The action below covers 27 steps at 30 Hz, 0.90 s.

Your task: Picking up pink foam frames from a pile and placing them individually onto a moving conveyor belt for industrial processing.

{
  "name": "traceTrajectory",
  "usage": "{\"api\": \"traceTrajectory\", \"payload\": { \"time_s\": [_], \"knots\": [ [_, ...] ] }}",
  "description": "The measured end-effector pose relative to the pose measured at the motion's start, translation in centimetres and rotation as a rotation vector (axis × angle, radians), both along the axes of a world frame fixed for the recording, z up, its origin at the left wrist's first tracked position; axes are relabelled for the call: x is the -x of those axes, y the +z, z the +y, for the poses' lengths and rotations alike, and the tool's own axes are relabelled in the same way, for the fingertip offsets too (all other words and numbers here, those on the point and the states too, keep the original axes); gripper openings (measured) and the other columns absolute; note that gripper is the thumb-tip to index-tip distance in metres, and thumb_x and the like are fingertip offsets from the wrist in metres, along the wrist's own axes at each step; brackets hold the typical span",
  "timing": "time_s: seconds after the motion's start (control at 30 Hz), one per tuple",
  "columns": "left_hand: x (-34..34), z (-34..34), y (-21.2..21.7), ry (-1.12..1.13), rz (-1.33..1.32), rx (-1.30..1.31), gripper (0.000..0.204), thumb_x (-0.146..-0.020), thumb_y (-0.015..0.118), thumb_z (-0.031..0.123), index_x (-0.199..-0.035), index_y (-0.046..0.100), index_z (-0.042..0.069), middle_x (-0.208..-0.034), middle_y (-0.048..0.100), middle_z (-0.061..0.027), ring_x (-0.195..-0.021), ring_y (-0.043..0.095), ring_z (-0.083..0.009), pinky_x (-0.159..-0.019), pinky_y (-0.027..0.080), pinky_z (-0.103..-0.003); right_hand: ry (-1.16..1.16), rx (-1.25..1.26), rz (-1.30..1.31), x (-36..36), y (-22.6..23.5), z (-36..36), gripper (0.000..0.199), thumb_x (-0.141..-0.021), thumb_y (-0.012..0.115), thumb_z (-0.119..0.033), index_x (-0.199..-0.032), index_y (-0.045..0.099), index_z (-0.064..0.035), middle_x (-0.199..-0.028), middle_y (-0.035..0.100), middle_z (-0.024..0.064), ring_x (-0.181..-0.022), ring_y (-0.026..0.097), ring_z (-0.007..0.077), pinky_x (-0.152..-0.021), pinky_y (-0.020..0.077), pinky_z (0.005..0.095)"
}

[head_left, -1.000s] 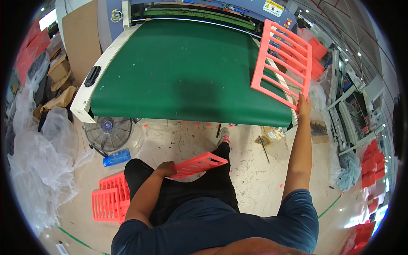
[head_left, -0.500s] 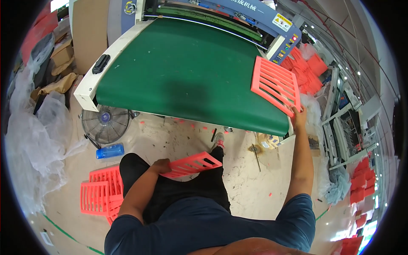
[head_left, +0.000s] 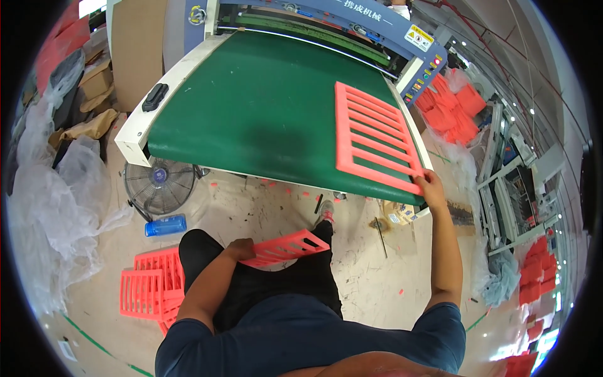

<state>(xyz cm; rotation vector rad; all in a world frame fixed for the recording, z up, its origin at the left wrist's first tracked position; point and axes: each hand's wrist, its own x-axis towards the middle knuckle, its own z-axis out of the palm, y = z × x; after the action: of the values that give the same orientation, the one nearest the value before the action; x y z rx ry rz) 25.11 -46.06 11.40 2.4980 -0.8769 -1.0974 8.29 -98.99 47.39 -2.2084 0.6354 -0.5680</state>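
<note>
A red slatted plastic panel (head_left: 374, 137) lies flat on the right side of the green conveyor belt (head_left: 264, 107). My right hand (head_left: 430, 187) holds its near right corner at the belt's front edge. My left hand (head_left: 237, 249) grips a second red slatted panel (head_left: 286, 246) low over my lap, pointing to the right. On the floor to my left lies a stack of more red panels (head_left: 151, 290).
A floor fan (head_left: 160, 185) and a blue bottle (head_left: 166, 225) sit under the machine's front left. Clear plastic sheeting (head_left: 56, 207) and cardboard (head_left: 94, 81) pile up at left. More red parts (head_left: 452, 110) and metal racks (head_left: 512, 195) stand at right.
My right hand has lowered the upright panel and laid it flat on the belt. The left hand's panel has stayed over my lap.
</note>
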Motion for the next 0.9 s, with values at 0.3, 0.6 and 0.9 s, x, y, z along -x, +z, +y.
{"api": "traceTrajectory", "payload": {
  "time_s": [0.3,0.6,0.9],
  "knots": [
    [0.1,0.2,-1.3,0.019,-0.025,0.042,0.052,-0.078,0.068,0.033,-0.120,0.064,0.003,-0.119,0.068,-0.0222,-0.115,0.064,-0.0388,-0.098,0.051,-0.046,-0.173,0.856,0.284,0.3,0.6,-3.7,0.064,-0.097,0.058,-0.053,-0.140,0.057,-0.0050,-0.145,0.051,0.0250,-0.132,0.050,0.0374,-0.110,0.0379,0.0427],
    [0.2,0.1,-1.4,-0.014,-0.033,0.045,0.054,-0.076,0.069,0.034,-0.120,0.065,0.003,-0.119,0.068,-0.0231,-0.114,0.065,-0.0386,-0.097,0.052,-0.045,-0.067,0.113,0.119,-0.5,-2.8,-9.6,0.077,-0.100,0.048,-0.061,-0.148,0.046,-0.0007,-0.148,0.048,0.0246,-0.141,0.044,0.0341,-0.116,0.0318,0.0376],
    [0.2,-0.3,-1.3,0.001,-0.012,0.043,0.053,-0.077,0.068,0.034,-0.121,0.065,0.003,-0.119,0.068,-0.0227,-0.116,0.063,-0.0385,-0.099,0.051,-0.045,-0.223,0.377,0.252,-0.4,-1.7,-6.7,0.077,-0.097,0.053,-0.062,-0.149,0.045,-0.0057,-0.145,0.050,0.0305,-0.136,0.048,0.0410,-0.113,0.0371,0.0424]
  ]
}}
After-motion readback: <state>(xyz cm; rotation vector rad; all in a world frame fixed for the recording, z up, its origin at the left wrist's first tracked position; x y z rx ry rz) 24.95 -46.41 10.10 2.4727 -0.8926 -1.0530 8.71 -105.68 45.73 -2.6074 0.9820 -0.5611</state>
